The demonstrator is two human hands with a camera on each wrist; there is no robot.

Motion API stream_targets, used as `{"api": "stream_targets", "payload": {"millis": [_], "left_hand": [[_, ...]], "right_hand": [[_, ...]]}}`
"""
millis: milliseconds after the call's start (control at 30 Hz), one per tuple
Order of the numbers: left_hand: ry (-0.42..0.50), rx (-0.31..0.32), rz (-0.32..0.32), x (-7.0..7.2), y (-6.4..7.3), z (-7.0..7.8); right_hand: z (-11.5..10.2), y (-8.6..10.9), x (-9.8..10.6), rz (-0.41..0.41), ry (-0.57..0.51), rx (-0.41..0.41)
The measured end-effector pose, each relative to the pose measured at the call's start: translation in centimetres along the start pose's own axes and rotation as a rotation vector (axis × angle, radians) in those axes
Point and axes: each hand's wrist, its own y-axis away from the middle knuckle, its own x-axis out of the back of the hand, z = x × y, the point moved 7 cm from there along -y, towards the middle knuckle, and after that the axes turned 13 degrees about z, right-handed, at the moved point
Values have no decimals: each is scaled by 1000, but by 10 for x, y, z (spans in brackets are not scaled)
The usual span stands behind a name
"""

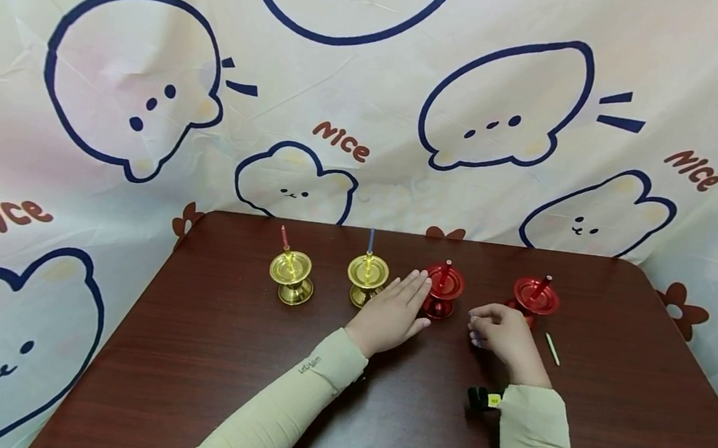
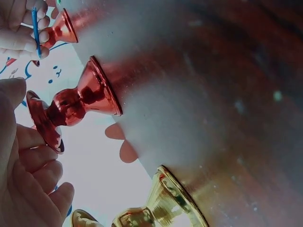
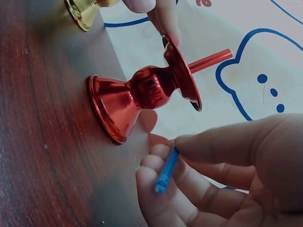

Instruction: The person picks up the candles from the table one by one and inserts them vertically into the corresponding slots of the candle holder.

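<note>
My left hand (image 1: 391, 313), fingers straight, touches the dish edge of the inner red candle holder (image 1: 439, 307). That holder stands upright on the table, a thin red stem (image 3: 210, 61) rising from its dish. Between thumb and fingers, my right hand (image 1: 505, 336) pinches a small blue candle (image 3: 167, 170), just right of this holder and apart from it. The outer red candle holder (image 1: 544, 300) stands behind the right hand, its base partly hidden. A pale green candle (image 1: 552, 349) lies on the table right of that hand.
To the left stand two gold candle holders: one (image 1: 295, 292) bears a pink-red candle (image 1: 284, 237), the other (image 1: 357, 294) a blue candle (image 1: 371, 241). The left hand partly covers the second one's base. A patterned cloth (image 1: 389, 191) hangs behind the brown table (image 1: 201, 353).
</note>
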Motion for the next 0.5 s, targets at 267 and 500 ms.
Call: {"api": "stream_targets", "payload": {"millis": [267, 500], "left_hand": [[17, -1, -16, -2, 0, -1], [15, -4, -18, -2, 0, -1]], "right_hand": [[-6, 2, 2, 55, 28, 7], [-12, 2, 7, 139, 18, 39]]}}
